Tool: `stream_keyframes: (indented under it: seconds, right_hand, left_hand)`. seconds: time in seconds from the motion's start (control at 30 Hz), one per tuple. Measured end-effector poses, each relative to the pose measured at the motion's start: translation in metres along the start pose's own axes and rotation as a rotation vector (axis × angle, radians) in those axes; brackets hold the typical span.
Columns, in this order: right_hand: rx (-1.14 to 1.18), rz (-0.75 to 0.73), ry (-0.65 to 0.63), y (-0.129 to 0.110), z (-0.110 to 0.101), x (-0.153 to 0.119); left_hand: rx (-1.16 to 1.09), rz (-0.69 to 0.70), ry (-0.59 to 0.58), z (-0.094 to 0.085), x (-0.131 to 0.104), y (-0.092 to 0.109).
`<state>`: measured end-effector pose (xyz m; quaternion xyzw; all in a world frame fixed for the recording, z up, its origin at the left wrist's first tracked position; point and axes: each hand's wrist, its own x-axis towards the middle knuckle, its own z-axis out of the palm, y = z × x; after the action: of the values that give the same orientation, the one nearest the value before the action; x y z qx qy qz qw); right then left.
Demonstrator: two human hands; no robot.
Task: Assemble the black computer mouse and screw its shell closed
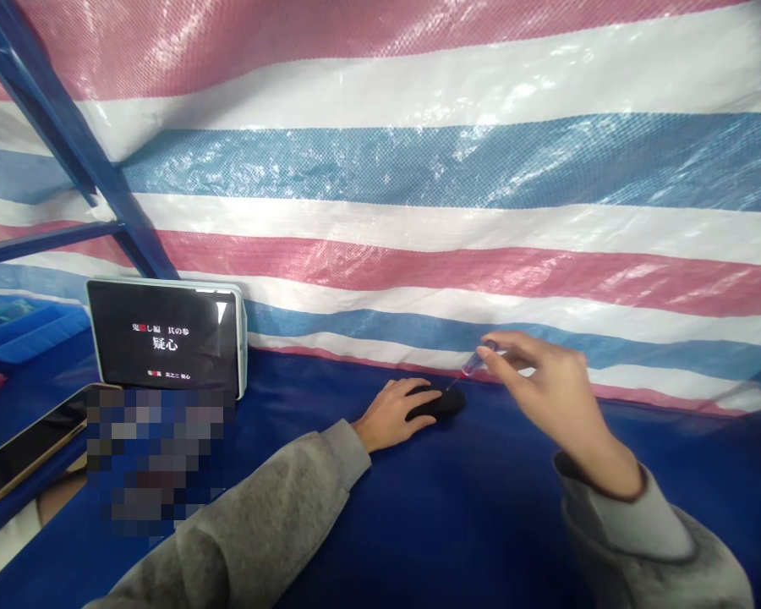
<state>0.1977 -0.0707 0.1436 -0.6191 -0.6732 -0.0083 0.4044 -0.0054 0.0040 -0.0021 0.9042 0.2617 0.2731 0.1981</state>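
A black computer mouse (451, 404) lies on the blue table surface. My left hand (398, 413) is wrapped round its left part, with the fingers and thumb pressing along its sides. In my right hand (542, 385) is a small screwdriver (472, 364) with a clear, bluish and red handle, pinched near its top end by thumb and fingers. Its thin shaft slants down to the left, and the tip meets the mouse's upper side beside my left fingers. Whether a screw sits under the tip is too small to see.
A tablet (165, 338) in a pale case stands at the left with its screen lit. Nearer lies a phone (35, 440), beside a blurred patch. A blue divided tray (35, 334) is farther left. Striped plastic sheeting (418, 228) hangs behind the table, next to a blue metal frame (69, 127).
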Motion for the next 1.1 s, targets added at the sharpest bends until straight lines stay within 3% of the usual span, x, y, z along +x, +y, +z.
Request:
stream_keyframes:
  seconds: [1.1]
  right_hand:
    - [-0.227,-0.001,-0.147,0.022,0.020,0.003]
  left_hand:
    - [0.046,0.060,0.030,0.001,0.000,-0.002]
